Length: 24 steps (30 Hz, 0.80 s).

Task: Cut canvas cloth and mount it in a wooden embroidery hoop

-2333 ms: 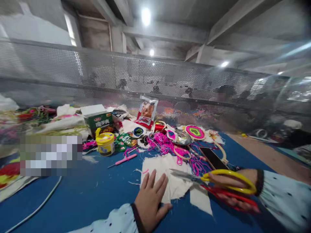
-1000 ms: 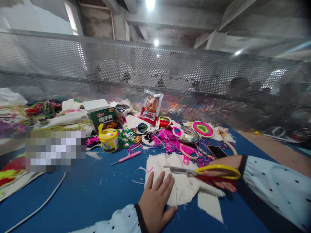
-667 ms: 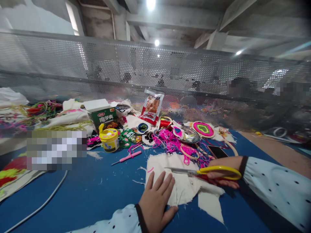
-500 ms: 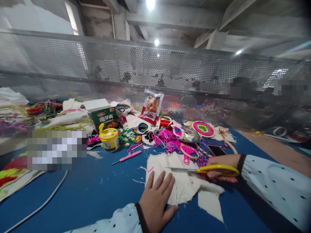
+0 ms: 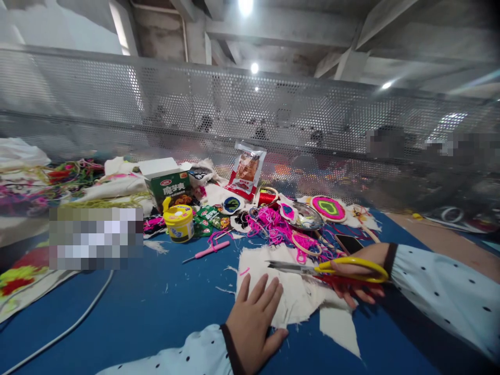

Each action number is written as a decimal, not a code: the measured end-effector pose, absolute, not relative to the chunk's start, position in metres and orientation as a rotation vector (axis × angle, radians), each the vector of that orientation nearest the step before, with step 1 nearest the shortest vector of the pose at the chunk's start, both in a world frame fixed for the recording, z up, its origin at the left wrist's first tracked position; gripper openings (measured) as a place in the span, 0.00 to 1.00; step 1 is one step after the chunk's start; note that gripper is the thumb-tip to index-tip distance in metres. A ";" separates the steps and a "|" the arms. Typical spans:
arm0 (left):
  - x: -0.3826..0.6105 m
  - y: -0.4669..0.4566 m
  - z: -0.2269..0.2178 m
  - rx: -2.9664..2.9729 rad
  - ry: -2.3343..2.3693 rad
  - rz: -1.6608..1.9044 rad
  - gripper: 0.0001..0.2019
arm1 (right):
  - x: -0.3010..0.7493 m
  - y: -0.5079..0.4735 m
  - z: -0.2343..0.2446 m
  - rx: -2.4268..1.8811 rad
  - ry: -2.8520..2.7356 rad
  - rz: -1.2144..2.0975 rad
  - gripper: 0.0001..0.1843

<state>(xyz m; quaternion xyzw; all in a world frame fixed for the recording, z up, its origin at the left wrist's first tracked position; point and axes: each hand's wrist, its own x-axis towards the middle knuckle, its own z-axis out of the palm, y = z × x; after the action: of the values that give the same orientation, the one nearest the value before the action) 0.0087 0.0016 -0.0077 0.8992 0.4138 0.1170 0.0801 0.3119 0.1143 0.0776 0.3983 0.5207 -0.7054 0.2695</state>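
Observation:
My left hand (image 5: 253,323) lies flat with fingers spread on a cream piece of cloth (image 5: 281,284) on the blue table. My right hand (image 5: 357,276) grips large scissors (image 5: 312,270) with one yellow and one red handle. The steel blades point left over the cloth's upper part, just beyond my left fingertips. A cut-off triangular scrap of cloth (image 5: 339,330) lies to the right of my left hand.
Behind the cloth are pink yarn (image 5: 273,226), embroidery hoops (image 5: 328,208), a phone (image 5: 348,243), a pink tool (image 5: 207,251), a yellow tub (image 5: 178,223), a green box (image 5: 170,185) and a snack bag (image 5: 246,169). A perforated metal screen (image 5: 250,120) runs across the back. A white cable (image 5: 70,325) lies at left.
The scissors have advanced left into the cloth since the first frame, and their handles have opened slightly in the last half second. My left hand has stayed flat on the cloth.

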 end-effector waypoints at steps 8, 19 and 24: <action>0.009 0.001 -0.008 2.711 1.240 0.351 0.34 | 0.280 0.105 0.121 1.064 1.561 -1.770 0.43; 0.009 0.002 -0.007 2.679 1.234 0.356 0.34 | 0.283 0.116 0.105 1.109 1.544 -1.851 0.38; 0.009 0.002 -0.008 2.692 1.238 0.352 0.35 | 0.277 0.118 0.111 1.107 1.666 -1.711 0.36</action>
<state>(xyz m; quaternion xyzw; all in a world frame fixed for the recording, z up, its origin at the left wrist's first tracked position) 0.0086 0.0018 -0.0078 0.8994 0.4135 0.1175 0.0789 0.2774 0.1179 0.1112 0.4070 0.6125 -0.6292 0.2518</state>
